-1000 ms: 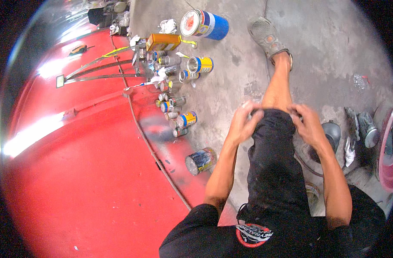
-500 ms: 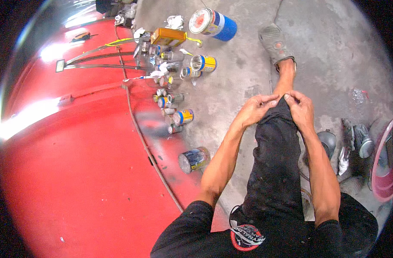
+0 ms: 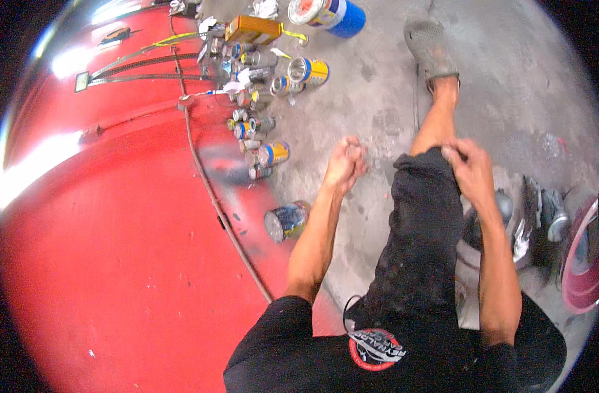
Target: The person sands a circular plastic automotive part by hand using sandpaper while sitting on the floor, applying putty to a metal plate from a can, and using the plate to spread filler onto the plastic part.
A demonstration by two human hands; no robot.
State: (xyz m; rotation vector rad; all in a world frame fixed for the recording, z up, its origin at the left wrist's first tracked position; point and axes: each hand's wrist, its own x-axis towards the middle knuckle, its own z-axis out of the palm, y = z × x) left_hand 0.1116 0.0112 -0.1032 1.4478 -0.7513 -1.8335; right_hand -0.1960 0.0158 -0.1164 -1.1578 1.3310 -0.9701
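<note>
My right hand (image 3: 469, 169) pinches the hem of a black trouser leg (image 3: 422, 242) at its right side, with the cuff bunched up on the shin. Away to the left, my left hand (image 3: 346, 165) is held over the floor with its fingers curled in, apart from the cloth; nothing shows in it, though it is slightly blurred. Below the cuff the bare shin (image 3: 438, 124) leads to a foot in a grey perforated clog (image 3: 431, 49), stretched out on the concrete.
Left of me stands a red wall (image 3: 116, 262) with a hose (image 3: 198, 164) along it. Several used cans, one a yellow-blue can (image 3: 309, 71), line its foot, with a blue bucket (image 3: 345, 18) beyond. A paint-stained can (image 3: 286, 221) is nearer. On my right is a pink basin (image 3: 584, 281).
My left hand has let go of the trouser hem and moved left, its fingers curling. My right hand keeps its pinch on the hem. Slightly more of the shin shows, and the view has shifted.
</note>
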